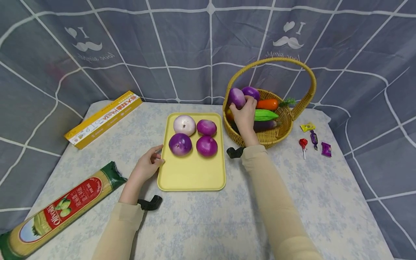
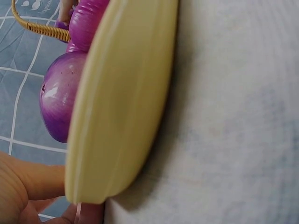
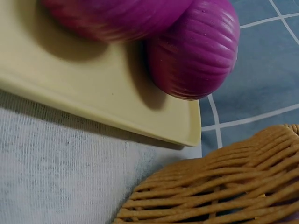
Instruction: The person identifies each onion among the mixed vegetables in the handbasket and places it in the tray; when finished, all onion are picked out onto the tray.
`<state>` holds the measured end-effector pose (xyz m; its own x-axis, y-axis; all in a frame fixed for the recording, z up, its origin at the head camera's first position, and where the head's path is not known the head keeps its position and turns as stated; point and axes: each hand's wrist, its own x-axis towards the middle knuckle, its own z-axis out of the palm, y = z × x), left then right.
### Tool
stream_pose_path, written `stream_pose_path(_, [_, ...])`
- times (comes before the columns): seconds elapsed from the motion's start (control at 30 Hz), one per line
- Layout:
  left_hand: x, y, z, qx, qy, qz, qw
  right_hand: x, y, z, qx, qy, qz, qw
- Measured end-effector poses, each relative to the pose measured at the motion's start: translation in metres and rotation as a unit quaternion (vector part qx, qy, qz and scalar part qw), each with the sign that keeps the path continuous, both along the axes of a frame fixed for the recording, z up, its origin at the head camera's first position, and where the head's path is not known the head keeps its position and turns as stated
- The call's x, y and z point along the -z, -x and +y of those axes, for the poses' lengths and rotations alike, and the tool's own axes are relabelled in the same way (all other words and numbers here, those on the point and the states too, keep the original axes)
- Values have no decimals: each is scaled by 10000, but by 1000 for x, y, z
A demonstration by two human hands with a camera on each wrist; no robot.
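Note:
On the left edge of a yellow tray is my left hand. In the left wrist view its thumb and a finger below pinch the tray's rim. Several onions sit toward the tray's far end: a pale one, a dark purple one and magenta ones. Over the left side of a wicker basket, my right hand grips a light purple onion. The right wrist view shows the tray and the basket's wall, not the hand.
Inside the basket are another purple onion, a carrot, a green vegetable and an eggplant. Its tall handle arches above. A pasta box and pasta bag lie left; a lollipop and wrapped candies lie right.

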<state>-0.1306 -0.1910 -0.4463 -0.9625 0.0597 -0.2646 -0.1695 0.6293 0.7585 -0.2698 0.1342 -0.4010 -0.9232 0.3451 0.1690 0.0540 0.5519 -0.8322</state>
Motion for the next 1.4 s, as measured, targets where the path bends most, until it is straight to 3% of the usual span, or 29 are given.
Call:
stream_pose_path(0.2, [3, -2, 0, -31, -61, -45, 10000, 3, -3, 2, 96, -12, 33, 9999])
stream_pose_path(0.4, [3, -1, 1, -48, -11, -36, 10000, -5, -9, 6, 106, 298, -76, 9995])
stream_pose_path(0.73, [3, 1, 0, -31, -60, 0, 10000, -27, -39, 19, 9, 1202, -140, 9927])
stream_pose_path(0.9, [2, 2, -3, -22, -17, -33, 10000, -27, -68, 17, -430, 1489, -300, 9875])
stream_pose_path(1.17, [1, 3, -3, 43, -7, 5, 10000, -12, -110, -1, -1327, 1946, -630, 9698])
stream_pose_path(1.4, [2, 2, -3, 5, -20, -66, 10000, 1, -136, -25, -2151, 2078, -1208, 9466])
